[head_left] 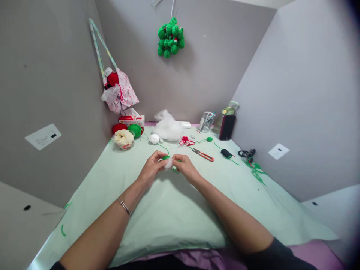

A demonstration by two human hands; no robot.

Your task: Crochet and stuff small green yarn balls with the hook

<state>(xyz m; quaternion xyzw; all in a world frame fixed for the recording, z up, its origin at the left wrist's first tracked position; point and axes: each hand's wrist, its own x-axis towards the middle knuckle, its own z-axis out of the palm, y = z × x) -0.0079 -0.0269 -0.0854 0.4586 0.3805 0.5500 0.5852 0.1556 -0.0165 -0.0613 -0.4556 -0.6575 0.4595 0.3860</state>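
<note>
My left hand (154,165) is closed on a small green crocheted piece (165,157), its fingers and thumb pinching the left side. A tuft of white stuffing (168,163) shows at the front of that piece. From the right, my right hand (182,165) comes up against the tuft with its fingertips pinched together on it. A strand of green yarn (176,170) loops below the fingers, and another runs up toward the back of the table. The inside of the green piece is hidden by the stuffing and fingers.
Behind my hands lie a heap of white stuffing (168,127), a white yarn ball (154,139) and red yarn (186,141). Orange-handled thread snips (204,154) lie to the right, near a black oval object (226,153). A bowl (123,140) stands back left, a glass (206,122) back right.
</note>
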